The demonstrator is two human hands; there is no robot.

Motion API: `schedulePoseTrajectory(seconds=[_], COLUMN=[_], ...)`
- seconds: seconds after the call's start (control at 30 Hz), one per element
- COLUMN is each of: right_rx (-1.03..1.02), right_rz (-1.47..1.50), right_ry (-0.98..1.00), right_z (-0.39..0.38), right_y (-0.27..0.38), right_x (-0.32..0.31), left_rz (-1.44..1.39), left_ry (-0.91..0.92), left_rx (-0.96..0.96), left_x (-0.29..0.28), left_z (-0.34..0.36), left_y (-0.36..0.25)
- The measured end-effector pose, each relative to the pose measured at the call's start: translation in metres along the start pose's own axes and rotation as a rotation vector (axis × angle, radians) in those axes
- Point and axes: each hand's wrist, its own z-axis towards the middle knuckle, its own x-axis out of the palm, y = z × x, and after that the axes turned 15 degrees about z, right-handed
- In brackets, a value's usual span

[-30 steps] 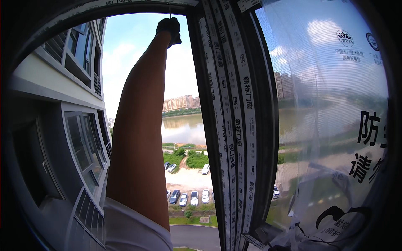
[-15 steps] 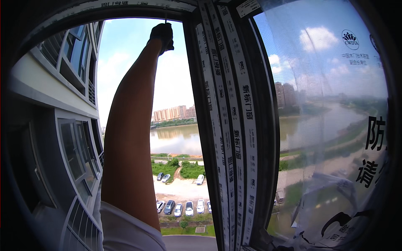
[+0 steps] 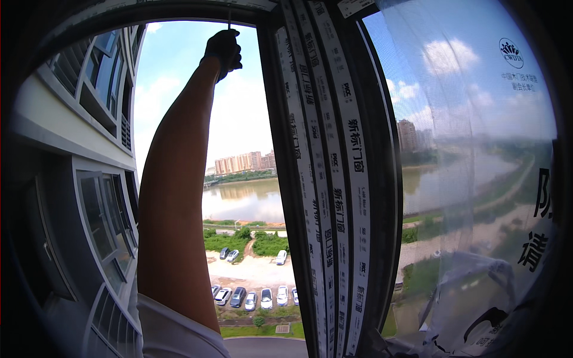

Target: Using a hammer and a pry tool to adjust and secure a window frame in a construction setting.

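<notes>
My left arm reaches up through the open window bay, bare below a light sleeve. At its end my left hand (image 3: 223, 52), in a dark glove, is closed around a tool with a thin straight shaft (image 3: 229, 19), like a screwdriver's. Its handle is hidden inside the fist. The shaft points up at the top bar of the dark window frame (image 3: 179, 17), and its tip overlaps the bar; contact is hard to tell. My right hand is out of the picture.
Right of the arm stands a thick upright post (image 3: 325, 179) covered in printed protective tape. Beyond it a mesh-like pane (image 3: 453, 149) carries loose clear film. Outside are a neighbouring facade (image 3: 77, 137), a river (image 3: 245, 200) and parked cars (image 3: 267, 298) far below.
The view has shifted slightly, and my left hand now appears a little further left. More of the tool's shaft shows above the fist. The grip stays closed.
</notes>
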Motion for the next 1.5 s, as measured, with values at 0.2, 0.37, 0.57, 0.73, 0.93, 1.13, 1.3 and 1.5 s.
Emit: schedulePoseTrajectory(seconds=[0.2,0.37,0.57,0.73,0.93,1.13,1.3,1.5], right_rx=[-0.026,-0.077,-0.015,0.017,-0.079,-0.047,-0.197,-0.403], right_rz=[0.005,-0.077,-0.102,-0.086,-0.019,0.055,0.057,-0.586], right_ry=[-0.021,0.013,-0.014,0.062,0.011,0.124,0.159,0.044], right_z=[0.003,0.001,0.001,0.008,0.001,0.010,0.035,0.046], right_y=[-0.002,0.006,0.017,0.025,0.038,0.057,0.116,0.183], right_x=[0.006,0.009,0.005,0.002,0.003,-0.001,-0.038,-0.094], left_rz=[-0.360,-0.096,-0.764,-0.741,-0.644,0.287,1.053,1.043], left_ry=[0.260,0.417,0.711,0.661,0.577,-0.135,-0.060,-0.280], left_rx=[0.097,0.397,0.248,0.202,0.104,0.031,0.435,0.136], left_x=[-0.013,-0.013,-0.020,-0.004,-0.011,0.020,0.027,0.028], left_z=[0.007,0.017,0.046,0.042,0.028,0.027,0.104,0.059], left_y=[0.017,0.028,0.046,0.046,0.026,-0.005,0.027,0.018])
